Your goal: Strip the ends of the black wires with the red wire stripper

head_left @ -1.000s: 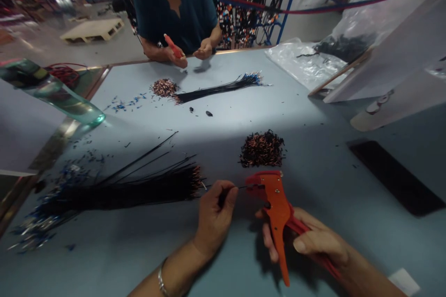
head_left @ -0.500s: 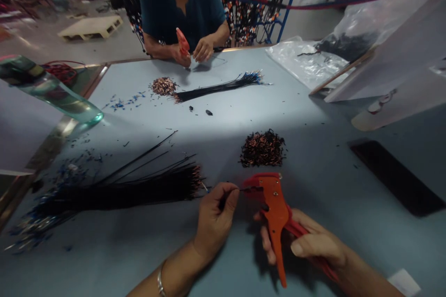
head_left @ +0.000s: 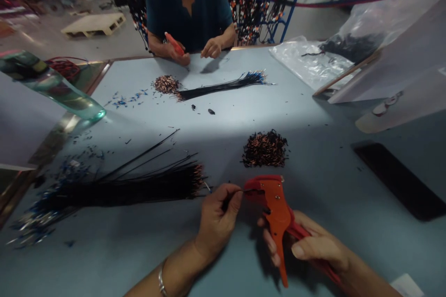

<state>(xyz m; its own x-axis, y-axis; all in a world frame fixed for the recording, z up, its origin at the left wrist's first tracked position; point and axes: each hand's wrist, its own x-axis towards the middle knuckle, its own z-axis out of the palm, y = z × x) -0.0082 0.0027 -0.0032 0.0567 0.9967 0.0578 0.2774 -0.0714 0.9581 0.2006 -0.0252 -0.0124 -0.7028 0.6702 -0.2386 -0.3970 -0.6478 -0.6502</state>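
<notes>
My left hand pinches a thin black wire, whose end lies in the jaws of an orange and red wire stripper. The handles of that tool are held by my right hand, its thumb over the red handle. Left of my left hand lies a thick bundle of black wires, with bare copper ends to the right and blue tips to the left. Just beyond the stripper is a pile of short black and copper offcuts.
Across the table a person holds a red tool by a smaller wire bundle and a copper pile. A bottle stands left; a black phone-like slab and plastic bag are right.
The whole view has shifted slightly. The other person's hands have moved apart and the red tool has tilted. My hands keep nearly the same pose on the wire and stripper.
</notes>
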